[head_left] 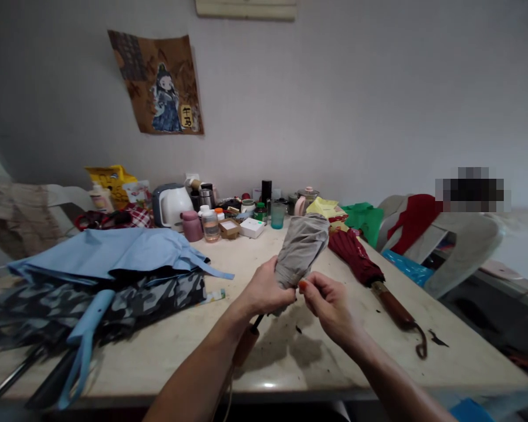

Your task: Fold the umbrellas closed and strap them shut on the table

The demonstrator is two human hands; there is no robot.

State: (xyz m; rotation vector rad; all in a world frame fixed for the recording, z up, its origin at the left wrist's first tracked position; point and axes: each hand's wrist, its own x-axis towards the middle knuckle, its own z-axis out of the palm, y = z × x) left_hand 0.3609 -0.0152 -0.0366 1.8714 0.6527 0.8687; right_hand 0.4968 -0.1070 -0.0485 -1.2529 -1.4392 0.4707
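Note:
A folded grey umbrella (301,246) is tilted above the table, its canopy gathered in loose pleats. My left hand (268,288) wraps round the lower part of the canopy. Below that hand, the umbrella's brown handle (246,346) shows on a dark shaft, with a thin cord hanging from it. My right hand (328,299) is closed in a pinch at the canopy's lower right edge; what lies between its fingertips is too small to make out. To the right rests a closed dark red umbrella (356,258) with a brown handle and a looped strap.
On the left, a light blue umbrella (110,252) lies over a camouflage umbrella (158,302). A white kettle (173,205), a pink jar (192,225), a teal cup (277,215) and several bottles line the table's back. Chairs stand at both sides; another person's head is at far right.

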